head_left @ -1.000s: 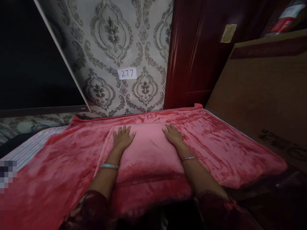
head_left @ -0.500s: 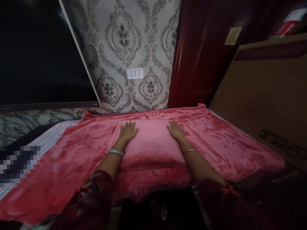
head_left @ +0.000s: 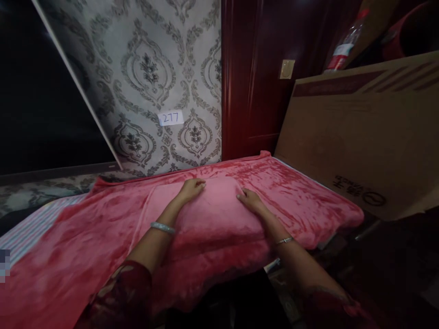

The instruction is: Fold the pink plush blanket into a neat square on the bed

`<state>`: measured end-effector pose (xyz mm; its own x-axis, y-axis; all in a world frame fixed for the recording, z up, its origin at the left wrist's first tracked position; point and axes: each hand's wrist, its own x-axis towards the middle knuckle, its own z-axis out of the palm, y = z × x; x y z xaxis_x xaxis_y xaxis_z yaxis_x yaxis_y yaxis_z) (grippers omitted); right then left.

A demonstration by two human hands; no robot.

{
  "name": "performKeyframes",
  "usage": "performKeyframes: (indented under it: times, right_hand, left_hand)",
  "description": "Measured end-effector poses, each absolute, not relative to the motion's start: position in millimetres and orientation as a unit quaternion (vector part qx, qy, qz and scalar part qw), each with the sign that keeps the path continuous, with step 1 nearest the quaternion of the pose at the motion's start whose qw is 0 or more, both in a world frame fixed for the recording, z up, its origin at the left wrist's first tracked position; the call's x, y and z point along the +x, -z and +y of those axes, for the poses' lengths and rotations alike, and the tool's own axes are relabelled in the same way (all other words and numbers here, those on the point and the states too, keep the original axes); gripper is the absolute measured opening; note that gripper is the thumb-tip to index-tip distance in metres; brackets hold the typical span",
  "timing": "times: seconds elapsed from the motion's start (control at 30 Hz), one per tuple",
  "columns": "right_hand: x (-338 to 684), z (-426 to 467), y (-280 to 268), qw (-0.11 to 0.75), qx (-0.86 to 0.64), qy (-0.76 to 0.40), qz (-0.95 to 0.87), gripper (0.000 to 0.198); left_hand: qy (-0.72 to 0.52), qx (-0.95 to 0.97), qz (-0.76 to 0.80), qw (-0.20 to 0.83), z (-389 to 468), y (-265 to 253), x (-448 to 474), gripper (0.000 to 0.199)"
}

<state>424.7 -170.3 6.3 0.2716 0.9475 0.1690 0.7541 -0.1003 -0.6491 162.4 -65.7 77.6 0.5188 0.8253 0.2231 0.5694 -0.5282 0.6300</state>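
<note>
A folded pink plush blanket [head_left: 216, 205] lies in a smooth, roughly rectangular stack in front of me. Over its upper middle is my left hand [head_left: 191, 190], inward of the stack's left edge. Its fingers are bent, with a gap between thumb and forefinger, and I see no cloth between them. At the stack's right edge my right hand [head_left: 252, 200] is curled, thumb on top and fingers at the edge of the fold; its fingertips are partly hidden.
Pink plush cloth [head_left: 288, 192] spreads over the surface on both sides, with a striped sheet [head_left: 41, 219] at the left. A cardboard box [head_left: 343, 132] stands at the right, a bottle [head_left: 345, 48] behind it. A dark screen [head_left: 44, 100] and a patterned wall [head_left: 171, 151] are behind.
My view has turned to the right. My hands, flat with spread fingers before, are now bent; the left has moved inward from the stack's left edge.
</note>
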Motion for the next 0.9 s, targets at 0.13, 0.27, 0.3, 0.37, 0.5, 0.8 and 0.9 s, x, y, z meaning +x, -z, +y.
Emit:
performKeyframes:
  times: [0.13, 0.27, 0.3, 0.37, 0.5, 0.8, 0.9]
  right_hand:
    - [418.7, -198.2, -5.4, 0.333, -0.716, -0.141, -0.597, 0.042]
    - [393.7, -218.5, -16.0, 0.28, -0.718, -0.114, -0.626, 0.048]
    - [384.2, -221.5, -19.3, 0.264, -0.712, -0.101, -0.642, 0.046]
    - [365.3, -225.1, -24.8, 0.242, -0.689, -0.06, -0.68, 0.043]
    - [353.2, -221.3, -28.9, 0.237, -0.639, -0.023, -0.732, 0.043]
    - [449.5, -141.3, -19.4, 0.391, -0.703, -0.137, -0.579, 0.026]
    - [453.4, -112.5, -16.5, 0.363, -0.726, -0.136, -0.569, 0.021]
  left_hand:
    - [-0.277, 0.77, 0.319, 0.479, -66.7, -74.6, 215.6, 0.041]
    - [-0.241, 0.757, 0.354, 0.494, -67.7, -63.1, 250.4, 0.041]
    - [-0.218, 0.759, 0.383, 0.48, -66.9, -60.5, 256.8, 0.039]
    - [-0.18, 0.772, 0.432, 0.43, -63.7, -56.1, 267.4, 0.041]
    - [-0.212, 0.799, 0.468, 0.311, -54.6, -48.0, 279.0, 0.031]
    - [-0.301, 0.753, 0.424, 0.403, -47.2, -20.5, 264.5, 0.011]
    - [-0.336, 0.704, 0.408, 0.475, -48.0, -16.2, 261.7, 0.015]
